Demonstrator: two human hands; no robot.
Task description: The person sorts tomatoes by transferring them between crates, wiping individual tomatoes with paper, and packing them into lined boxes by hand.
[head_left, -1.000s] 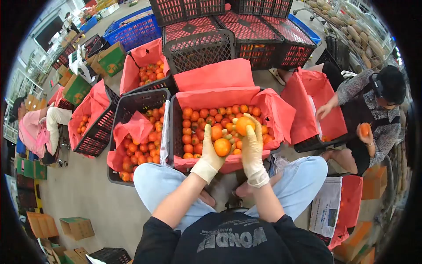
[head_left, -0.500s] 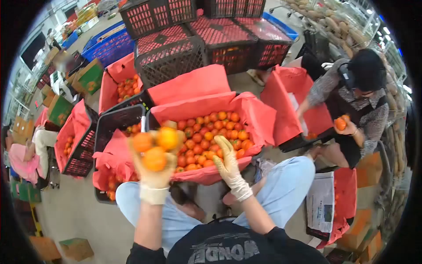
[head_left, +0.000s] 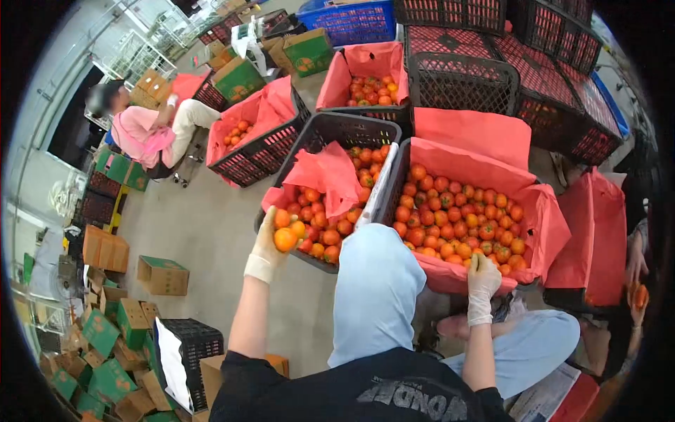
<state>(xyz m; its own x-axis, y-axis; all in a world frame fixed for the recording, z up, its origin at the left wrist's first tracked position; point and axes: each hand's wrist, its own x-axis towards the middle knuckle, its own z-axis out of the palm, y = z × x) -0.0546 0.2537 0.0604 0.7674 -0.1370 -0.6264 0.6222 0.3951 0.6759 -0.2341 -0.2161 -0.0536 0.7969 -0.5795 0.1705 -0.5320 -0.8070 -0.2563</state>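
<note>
My gloved left hand holds several orange tomatoes at the near left edge of the middle crate, whose tomatoes are partly covered by a red sheet. Over the near edge of the large red-lined crate is my gloved right hand, its fingers bent together beside the tomatoes; whatever they hold, if anything, is hidden.
Black crates are stacked behind. Two smaller tomato crates stand back left. A person in pink sits at the left, and a co-worker's hand shows at the right. Cardboard boxes lie at lower left.
The view has swung left. My left hand has carried its tomatoes away from the large crate to the middle crate's side. My right hand's spread fingers have drawn together at the large crate's near edge.
</note>
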